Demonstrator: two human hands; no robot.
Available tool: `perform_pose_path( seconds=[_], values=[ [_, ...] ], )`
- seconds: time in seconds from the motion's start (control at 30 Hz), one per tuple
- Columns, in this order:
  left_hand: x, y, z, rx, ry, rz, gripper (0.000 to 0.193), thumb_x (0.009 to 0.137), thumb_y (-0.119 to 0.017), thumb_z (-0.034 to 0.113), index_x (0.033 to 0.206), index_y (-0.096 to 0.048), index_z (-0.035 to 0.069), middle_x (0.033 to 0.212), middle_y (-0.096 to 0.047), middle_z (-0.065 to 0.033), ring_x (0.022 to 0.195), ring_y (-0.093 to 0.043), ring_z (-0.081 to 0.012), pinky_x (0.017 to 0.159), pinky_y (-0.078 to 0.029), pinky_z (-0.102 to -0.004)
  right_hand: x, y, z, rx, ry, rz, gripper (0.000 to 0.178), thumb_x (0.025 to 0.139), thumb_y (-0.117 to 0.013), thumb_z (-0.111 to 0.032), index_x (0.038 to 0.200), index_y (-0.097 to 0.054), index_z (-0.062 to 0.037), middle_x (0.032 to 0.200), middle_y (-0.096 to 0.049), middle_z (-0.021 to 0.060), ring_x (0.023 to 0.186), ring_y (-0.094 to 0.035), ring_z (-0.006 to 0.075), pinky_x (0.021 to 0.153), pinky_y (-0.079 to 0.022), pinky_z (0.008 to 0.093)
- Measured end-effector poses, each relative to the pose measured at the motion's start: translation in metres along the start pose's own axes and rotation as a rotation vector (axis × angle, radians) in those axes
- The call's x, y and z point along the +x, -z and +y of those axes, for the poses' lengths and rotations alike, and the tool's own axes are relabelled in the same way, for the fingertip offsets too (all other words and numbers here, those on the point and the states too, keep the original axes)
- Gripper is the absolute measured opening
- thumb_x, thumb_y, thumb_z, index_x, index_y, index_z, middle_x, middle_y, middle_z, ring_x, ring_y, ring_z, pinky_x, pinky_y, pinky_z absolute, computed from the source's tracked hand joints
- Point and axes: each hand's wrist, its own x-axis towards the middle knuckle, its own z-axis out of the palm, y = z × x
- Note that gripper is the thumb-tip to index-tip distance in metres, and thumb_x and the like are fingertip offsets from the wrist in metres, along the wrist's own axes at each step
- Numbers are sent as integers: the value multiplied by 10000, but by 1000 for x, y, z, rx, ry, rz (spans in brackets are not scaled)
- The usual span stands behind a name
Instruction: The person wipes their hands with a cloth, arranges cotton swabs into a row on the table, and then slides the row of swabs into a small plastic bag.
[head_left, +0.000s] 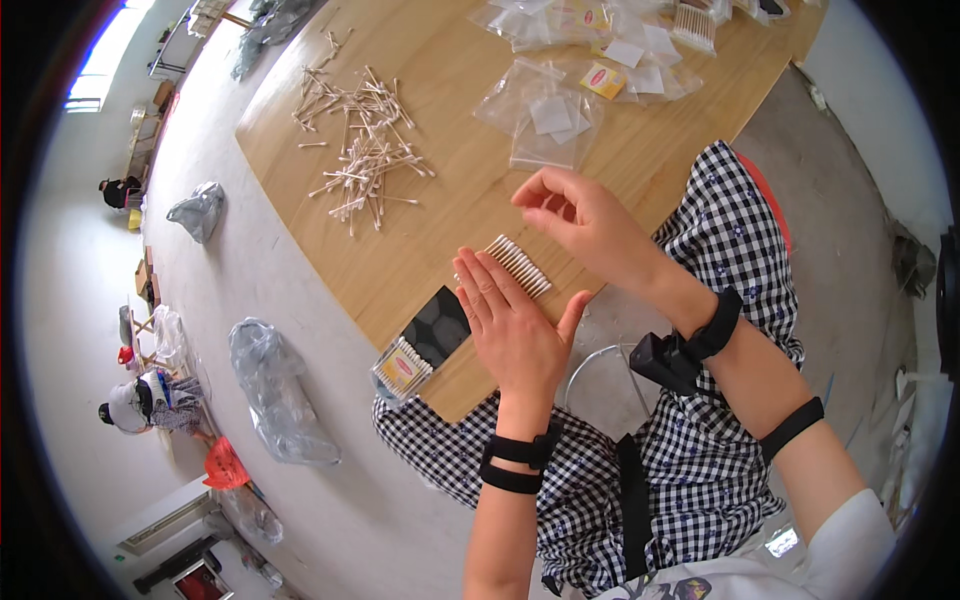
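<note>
A neat row of cotton swabs [520, 265] lies side by side near the table's front edge. My left hand [515, 335] is held flat at the row's left end, fingers stretched out and thumb apart, covering part of it. Above and right of the row, my right hand [575, 215] is closed, its fingers curled toward the thumb; anything between them is hidden. Left of my left hand lies a dark, shiny flat piece [437, 325]. At the table's corner, a packet of cotton swabs [403, 368] with a yellow-and-white card sits beside it.
Loose cotton swabs [370, 165] are scattered across the left part of the wooden table [460, 200]. Clear plastic bags [555, 115] with white and yellow cards lie farther back. Grey plastic bags [275, 390] rest on the floor, and a person [150, 400] is at far left.
</note>
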Motion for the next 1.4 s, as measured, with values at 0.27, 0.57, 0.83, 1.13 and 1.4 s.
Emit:
perform_pose_path(
  seconds=[0.27,0.57,0.83,1.13,1.4],
  values=[
    [1,-4,-5,-18,-3,60,1088,849,-649,602,1478,-196,-161,1557,-215,-336,1482,-182,-428,1212,-175,-475,-15,16,7,-374,156,-413,70,807,-660,-20,870,-640,3,870,-608,109,777,-620,218,676,-492,314],
    [2,-8,-2,-29,-7,92,1087,840,-665,593,1474,-208,-163,1550,-234,-337,1477,-202,-423,1215,-179,-462,-15,17,9,-333,128,-385,57,781,-636,1,819,-676,15,857,-623,126,779,-631,254,684,-511,339],
    [2,-7,-3,-48,8,99,1071,830,-690,557,1466,-221,-165,1542,-251,-336,1475,-210,-419,1216,-182,-461,-15,16,7,-331,143,-404,59,763,-623,-8,781,-669,24,853,-619,148,777,-632,289,679,-515,364],
    [2,-9,-3,-28,2,97,1097,836,-662,603,1477,-204,-160,1555,-221,-336,1482,-187,-421,1216,-176,-461,-11,17,8,-260,89,-351,69,802,-650,-9,857,-688,3,873,-632,97,787,-633,206,689,-516,303],
    [2,-10,-3,-34,4,105,1101,835,-659,610,1474,-206,-164,1550,-231,-338,1480,-195,-419,1216,-178,-461,-12,14,12,-308,117,-341,71,822,-651,-23,874,-693,-3,891,-635,101,790,-638,214,693,-517,308]
  ],
)
